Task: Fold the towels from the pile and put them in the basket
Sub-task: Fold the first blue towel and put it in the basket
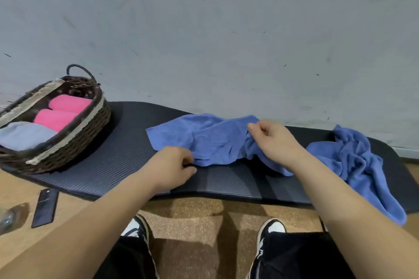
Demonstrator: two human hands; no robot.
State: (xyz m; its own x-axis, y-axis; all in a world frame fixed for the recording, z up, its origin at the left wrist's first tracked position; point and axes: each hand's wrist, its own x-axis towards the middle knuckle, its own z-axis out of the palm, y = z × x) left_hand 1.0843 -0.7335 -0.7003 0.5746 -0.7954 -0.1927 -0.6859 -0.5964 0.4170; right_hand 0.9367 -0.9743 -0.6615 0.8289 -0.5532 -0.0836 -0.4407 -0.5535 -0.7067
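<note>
A blue towel (210, 140) lies spread but rumpled across the middle of a black ribbed mat (127, 161). Its left part is fairly flat, with a corner pointing toward the basket, and its right part is bunched into folds and lifted off the mat. The cloth is a soft, matte, medium blue with a fine nap. The left hand (174, 167) pinches the towel's near edge with curled fingers, low against the mat. The right hand (274, 142) grips the gathered right part between thumb and fingers, holding it slightly raised. On the right end of the mat, near the first towel, sits a second blue towel (358, 165), crumpled in a heap with one end trailing over the mat's near edge. On the left end stands a dark woven basket (74, 133) with a pale band round its rim and a loop handle. Inside it are two pink towels (68, 103), rolled and side by side, and a grey towel (22, 135) in front of them. A dark phone (45, 207) lies on the tan floor (181, 222) before the basket.
</note>
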